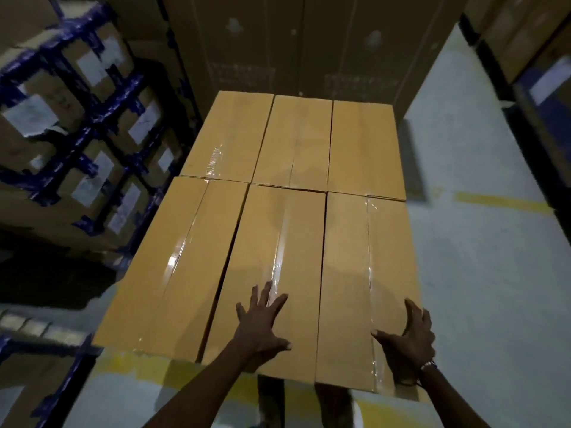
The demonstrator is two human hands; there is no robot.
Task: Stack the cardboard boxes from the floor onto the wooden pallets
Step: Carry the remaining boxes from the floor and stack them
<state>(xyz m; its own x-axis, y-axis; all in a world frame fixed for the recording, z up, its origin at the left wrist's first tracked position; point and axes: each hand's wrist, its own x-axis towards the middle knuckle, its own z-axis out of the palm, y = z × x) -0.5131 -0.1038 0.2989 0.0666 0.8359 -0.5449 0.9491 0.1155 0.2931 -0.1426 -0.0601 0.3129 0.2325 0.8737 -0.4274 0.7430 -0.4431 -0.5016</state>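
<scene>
Your two hands are the nearest things, both reaching forward onto the top layer of boxes. Your left hand (262,319) lies flat on the middle box (272,273) of the near row, fingers straight and spread, thumb out to the side; it presses and grips nothing. Your right hand (408,338) rests on the right box (355,273), near its outer edge. Its fingers are loosely bent over the top and the thumb points inward. I judge it also open, only touching, not gripping.

Six boxes lie in this layer, three near and three far, all sealed with clear tape. A left box (173,257) lies beside the middle one with a dark gap between them that widens toward you. The far row (296,140) sits close together. You cannot see the pallet; it is hidden under the stack.

Around it you have grey floor (482,273) with yellow lines, a tall carton wall (293,41) behind, and at the left, cartons (77,118) bound with blue tape.

To me the step looks like squaring the near row after setting a box down. Next, I think, you should push the middle box toward the left one to close the gap, then align the near ends, which overhang toward you a little. Push low and evenly, so the far row is not shifted.
</scene>
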